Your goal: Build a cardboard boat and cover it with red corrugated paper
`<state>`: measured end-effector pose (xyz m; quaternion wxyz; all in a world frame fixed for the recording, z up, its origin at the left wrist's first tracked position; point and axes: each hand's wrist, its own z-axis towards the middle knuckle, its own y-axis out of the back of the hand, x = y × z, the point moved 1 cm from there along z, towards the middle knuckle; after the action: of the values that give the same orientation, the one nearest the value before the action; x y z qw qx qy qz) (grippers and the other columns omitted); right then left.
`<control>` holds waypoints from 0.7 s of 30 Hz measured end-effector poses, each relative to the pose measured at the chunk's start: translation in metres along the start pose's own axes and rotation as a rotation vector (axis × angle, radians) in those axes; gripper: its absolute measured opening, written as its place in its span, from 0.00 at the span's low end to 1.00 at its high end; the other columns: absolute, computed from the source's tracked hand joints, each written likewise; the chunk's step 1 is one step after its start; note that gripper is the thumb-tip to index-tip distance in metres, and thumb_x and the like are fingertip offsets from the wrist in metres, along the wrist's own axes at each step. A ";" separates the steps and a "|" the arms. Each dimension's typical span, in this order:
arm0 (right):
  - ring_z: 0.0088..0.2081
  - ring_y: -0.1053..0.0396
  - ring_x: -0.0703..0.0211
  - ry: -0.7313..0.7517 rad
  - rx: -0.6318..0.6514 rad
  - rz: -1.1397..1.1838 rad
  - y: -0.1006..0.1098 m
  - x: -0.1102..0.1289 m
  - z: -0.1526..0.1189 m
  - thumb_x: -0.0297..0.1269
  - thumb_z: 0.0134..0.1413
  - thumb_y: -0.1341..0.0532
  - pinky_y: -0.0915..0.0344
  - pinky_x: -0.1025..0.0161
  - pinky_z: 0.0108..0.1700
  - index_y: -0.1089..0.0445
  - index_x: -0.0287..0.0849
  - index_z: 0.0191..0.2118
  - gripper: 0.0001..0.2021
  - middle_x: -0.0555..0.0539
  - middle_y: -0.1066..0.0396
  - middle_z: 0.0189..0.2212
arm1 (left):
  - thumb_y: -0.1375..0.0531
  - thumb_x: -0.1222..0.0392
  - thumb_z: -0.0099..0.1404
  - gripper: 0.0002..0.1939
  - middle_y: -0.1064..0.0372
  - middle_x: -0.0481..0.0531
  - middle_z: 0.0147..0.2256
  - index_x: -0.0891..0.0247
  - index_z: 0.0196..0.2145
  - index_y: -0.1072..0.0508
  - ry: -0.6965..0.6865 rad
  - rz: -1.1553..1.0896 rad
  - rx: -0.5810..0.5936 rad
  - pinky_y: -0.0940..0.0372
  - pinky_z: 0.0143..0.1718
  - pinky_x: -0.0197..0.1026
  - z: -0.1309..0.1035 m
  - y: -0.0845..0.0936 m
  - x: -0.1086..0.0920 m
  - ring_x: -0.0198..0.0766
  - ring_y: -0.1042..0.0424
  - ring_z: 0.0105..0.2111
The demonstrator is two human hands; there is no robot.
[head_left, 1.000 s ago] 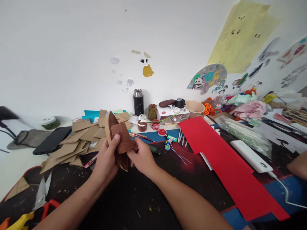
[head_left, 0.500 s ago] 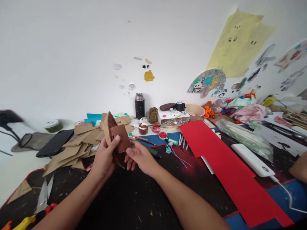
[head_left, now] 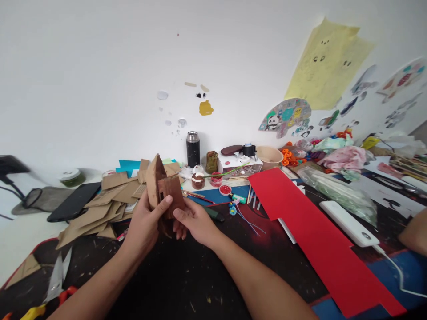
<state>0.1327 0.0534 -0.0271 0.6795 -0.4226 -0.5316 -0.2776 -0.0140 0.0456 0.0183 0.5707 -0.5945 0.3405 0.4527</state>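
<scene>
Between my hands, raised over the dark mat, is a brown cardboard model [head_left: 172, 191] with a pale curved side and a darker painted flat panel. My left hand [head_left: 148, 218] is wrapped round its left and lower side, thumb pressed on the panel. With thumb and fingers, my right hand [head_left: 193, 220] grips the panel's lower right edge. Part of the model's underside is hidden behind the fingers. A heap of cut cardboard pieces [head_left: 100, 209] lies to the left of my left hand.
Open scissors [head_left: 56, 275] lie at lower left. A long red sheet [head_left: 310, 235] stretches across the right side, beside a white power strip [head_left: 348, 224]. At the back stand a black flask [head_left: 193, 151] and paint jars [head_left: 198, 180]. Another person's arm [head_left: 413, 233] shows at the right edge.
The model has turned slightly, and its brown panel now looks more curved. My right hand has closed onto the panel's lower edge. The view has shifted a little.
</scene>
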 end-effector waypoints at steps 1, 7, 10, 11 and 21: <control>0.21 0.28 0.61 -0.007 0.007 0.000 0.001 0.001 0.000 0.76 0.54 0.30 0.36 0.66 0.22 0.30 0.44 0.58 0.42 0.56 0.25 0.26 | 0.18 0.50 0.53 0.29 0.20 0.49 0.35 0.58 0.49 0.22 -0.012 0.040 -0.003 0.26 0.29 0.41 0.002 0.001 -0.001 0.42 0.21 0.29; 0.19 0.36 0.64 0.037 -0.145 -0.035 0.011 0.012 -0.001 0.77 0.60 0.37 0.41 0.66 0.22 0.29 0.40 0.62 0.44 0.55 0.28 0.24 | 0.21 0.42 0.54 0.35 0.16 0.54 0.44 0.58 0.55 0.22 -0.098 0.447 -0.009 0.25 0.42 0.47 0.009 0.008 -0.011 0.54 0.18 0.43; 0.18 0.42 0.65 0.089 -0.237 -0.086 0.016 0.018 -0.001 0.74 0.62 0.36 0.48 0.66 0.21 0.27 0.39 0.61 0.41 0.57 0.32 0.21 | 0.23 0.37 0.54 0.37 0.16 0.56 0.47 0.58 0.56 0.22 -0.098 0.589 0.060 0.25 0.44 0.51 0.008 0.007 -0.015 0.58 0.18 0.45; 0.18 0.43 0.65 0.098 -0.258 -0.092 0.016 0.019 -0.001 0.73 0.62 0.35 0.50 0.66 0.21 0.27 0.39 0.60 0.40 0.57 0.32 0.21 | 0.23 0.37 0.54 0.38 0.15 0.57 0.48 0.58 0.57 0.22 -0.081 0.614 0.095 0.25 0.45 0.52 0.007 0.006 -0.016 0.59 0.18 0.46; 0.18 0.47 0.66 0.124 -0.293 -0.117 0.016 0.027 -0.003 0.72 0.60 0.34 0.51 0.65 0.21 0.28 0.45 0.38 0.30 0.60 0.41 0.16 | 0.22 0.38 0.52 0.42 0.16 0.61 0.54 0.58 0.59 0.24 0.015 0.625 0.242 0.26 0.58 0.61 0.006 0.001 -0.019 0.65 0.18 0.55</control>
<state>0.1547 0.0605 -0.0059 0.6247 -0.4677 -0.4663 -0.4166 -0.0227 0.0497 0.0358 0.4683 -0.3923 0.5619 0.5578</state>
